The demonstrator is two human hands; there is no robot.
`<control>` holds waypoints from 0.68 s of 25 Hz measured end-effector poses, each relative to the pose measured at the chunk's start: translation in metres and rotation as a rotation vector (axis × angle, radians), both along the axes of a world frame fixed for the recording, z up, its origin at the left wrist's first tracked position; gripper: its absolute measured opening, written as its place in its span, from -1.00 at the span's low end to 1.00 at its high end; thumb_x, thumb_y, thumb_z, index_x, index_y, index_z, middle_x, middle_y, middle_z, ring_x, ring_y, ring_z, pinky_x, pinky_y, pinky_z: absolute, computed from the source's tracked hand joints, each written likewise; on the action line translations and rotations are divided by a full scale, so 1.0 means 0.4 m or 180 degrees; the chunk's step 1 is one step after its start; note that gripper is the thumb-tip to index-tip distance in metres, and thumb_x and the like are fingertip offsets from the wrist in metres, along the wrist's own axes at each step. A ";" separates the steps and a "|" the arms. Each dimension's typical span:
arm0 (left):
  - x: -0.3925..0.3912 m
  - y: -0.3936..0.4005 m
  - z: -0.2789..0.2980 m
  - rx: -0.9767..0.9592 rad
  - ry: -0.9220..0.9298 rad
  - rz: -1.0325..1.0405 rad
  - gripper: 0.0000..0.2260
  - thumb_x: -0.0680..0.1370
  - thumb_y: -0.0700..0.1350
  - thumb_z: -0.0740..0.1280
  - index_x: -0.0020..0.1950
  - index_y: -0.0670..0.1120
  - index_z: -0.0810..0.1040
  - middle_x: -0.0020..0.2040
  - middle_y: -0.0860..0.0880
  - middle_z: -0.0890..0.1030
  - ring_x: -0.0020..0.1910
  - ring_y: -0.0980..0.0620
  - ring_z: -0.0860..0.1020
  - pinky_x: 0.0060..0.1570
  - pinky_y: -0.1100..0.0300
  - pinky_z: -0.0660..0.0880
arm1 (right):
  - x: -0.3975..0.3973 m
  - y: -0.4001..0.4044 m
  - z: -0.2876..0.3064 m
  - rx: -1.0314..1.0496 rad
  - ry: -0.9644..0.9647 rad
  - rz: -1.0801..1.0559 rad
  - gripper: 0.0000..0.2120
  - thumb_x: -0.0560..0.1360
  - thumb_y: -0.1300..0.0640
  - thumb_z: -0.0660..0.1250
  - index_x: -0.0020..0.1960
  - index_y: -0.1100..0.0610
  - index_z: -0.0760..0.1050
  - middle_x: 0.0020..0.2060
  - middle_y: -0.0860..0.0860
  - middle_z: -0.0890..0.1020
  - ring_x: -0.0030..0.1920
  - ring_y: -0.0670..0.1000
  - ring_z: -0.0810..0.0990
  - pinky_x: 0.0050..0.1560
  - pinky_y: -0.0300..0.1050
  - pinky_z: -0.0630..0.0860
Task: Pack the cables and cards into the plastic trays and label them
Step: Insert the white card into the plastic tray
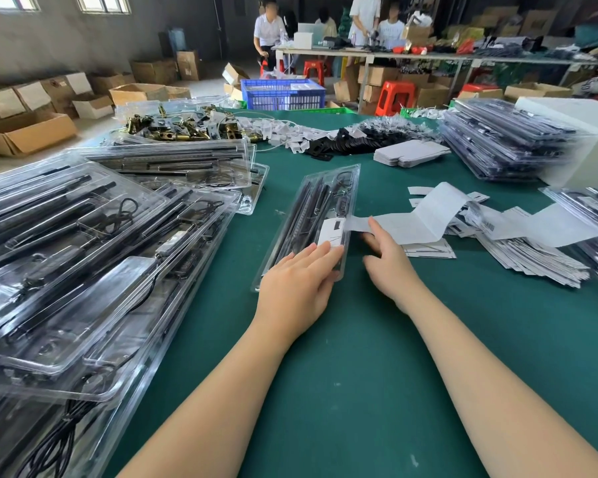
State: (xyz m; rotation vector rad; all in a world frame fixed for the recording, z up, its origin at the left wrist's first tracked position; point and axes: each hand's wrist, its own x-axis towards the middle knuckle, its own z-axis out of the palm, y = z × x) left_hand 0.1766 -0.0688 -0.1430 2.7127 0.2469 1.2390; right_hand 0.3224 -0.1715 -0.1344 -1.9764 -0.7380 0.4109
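A clear plastic tray (320, 201) with black rods and a coiled cable lies on the green table in front of me. A white label (332, 229) sits on its near right part. My left hand (297, 281) lies flat on the tray's near end, fingertips at the label's lower edge. My right hand (389, 260) is just right of the tray and pinches the end of a long white backing strip (425, 215) that runs away to the right. A loose heap of white cards (532, 250) lies further right.
Stacks of filled clear trays (83, 257) cover the table's left side; more stacks (504, 146) stand at the far right beside a white box (587, 132). Brass hardware (173, 127), white and black small parts and flat grey cards (408, 153) lie at the far edge. People sit at a far table.
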 end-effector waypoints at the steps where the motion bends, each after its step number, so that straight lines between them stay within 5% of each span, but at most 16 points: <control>1: 0.001 -0.002 -0.002 0.0035 -0.0005 0.0010 -0.77 0.53 -0.11 0.22 0.12 -0.04 0.60 0.05 0.12 0.63 0.02 0.06 0.61 -0.22 0.13 0.57 | 0.004 0.001 -0.001 0.0013 0.0005 0.0007 -0.31 0.49 0.40 0.11 0.56 0.03 0.10 0.46 -0.02 0.34 0.46 -0.10 0.28 0.44 -0.14 0.21; 4: 0.004 0.002 -0.010 0.0099 -0.0045 0.0088 -0.81 0.49 -0.14 0.30 0.07 0.01 0.60 -0.01 0.18 0.61 -0.06 0.11 0.59 -0.30 0.14 0.53 | 0.000 0.005 -0.003 0.0201 -0.0021 -0.0129 -0.33 0.47 0.43 0.06 0.54 0.07 0.17 0.48 -0.01 0.32 0.47 -0.12 0.27 0.42 -0.24 0.17; 9: 0.008 -0.006 -0.012 0.0036 -0.0196 0.0110 -0.79 0.49 -0.14 0.30 0.09 0.01 0.59 0.00 0.16 0.60 -0.04 0.13 0.56 -0.26 0.19 0.51 | -0.008 0.009 -0.013 -0.0089 -0.0498 -0.0342 -0.38 0.47 0.41 0.06 0.51 0.11 0.24 0.44 0.04 0.39 0.45 -0.03 0.32 0.47 0.02 0.23; 13: 0.001 0.004 0.000 -0.0795 -0.0509 0.0370 -0.72 0.50 -0.13 0.39 0.21 0.02 0.58 0.07 0.13 0.64 -0.02 0.11 0.54 -0.24 0.31 0.42 | -0.016 0.000 -0.023 -0.0143 -0.0707 -0.0348 -0.47 0.52 0.33 0.14 0.48 0.14 0.29 0.40 0.03 0.44 0.42 -0.02 0.38 0.41 -0.07 0.29; 17: -0.009 0.009 0.010 -0.1510 -0.0799 0.0302 -0.70 0.55 -0.11 0.34 0.29 -0.02 0.54 -0.10 0.10 0.65 -0.22 0.13 0.48 -0.21 0.26 0.43 | -0.027 -0.008 -0.028 0.0317 -0.0672 -0.0607 -0.56 0.53 0.29 0.17 0.39 0.09 0.41 0.30 -0.03 0.54 0.33 -0.08 0.47 0.26 -0.22 0.37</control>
